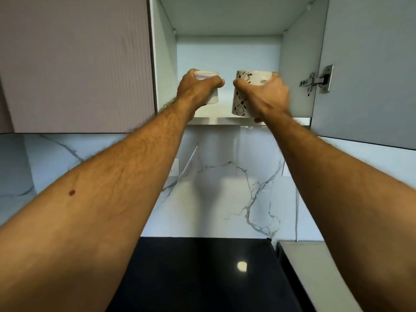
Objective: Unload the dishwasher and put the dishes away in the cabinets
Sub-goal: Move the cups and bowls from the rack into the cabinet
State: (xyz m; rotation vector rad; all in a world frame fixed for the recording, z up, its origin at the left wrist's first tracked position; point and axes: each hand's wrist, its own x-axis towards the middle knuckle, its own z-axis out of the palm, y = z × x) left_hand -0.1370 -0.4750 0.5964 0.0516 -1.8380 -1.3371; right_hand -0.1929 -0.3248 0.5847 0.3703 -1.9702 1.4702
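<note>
two mugs going up into the open wall cabinet

head view. both arms reach up and away into an open wall cabinet [227, 25]. left hand [198, 86] is wrapped round a plain white mug [212, 97], fingers curled over its side, thumb tip showing toward the middle. right hand [265, 91] is wrapped round a patterned mug [242, 102], fingers curled over its far side, one finger tucked under the base. the two mugs sit side by side, close but apart, at the front edge of the lower shelf [225, 120]. cannot tell whether either base is touching the shelf or held just above it.

step in hand, as i read it: putting away, placing stage, not fetching. next move likely calls for pushing both mugs farther in, setting the bases flat, then loosening both grips without knocking one mug into the other.

materials and shapes. white mug: smooth, glazed, short cylinder, looks tilted. patterned mug: cream, glossy, straight walled, black dashes and squares printed on it, leaning slightly left at the top. cabinet interior: pale, flat laminate, matte; nothing else seen on the shelf part in view. cabinet door [371, 70] swung open at right, steel hinge [317, 81] on its inner face. closed door [74, 64] at left, muted mauve with fine vertical ribbing. backsplash [236, 188] below: white marble-look, grey veins. near: black glossy counter [202, 278] with a light glare.
</note>
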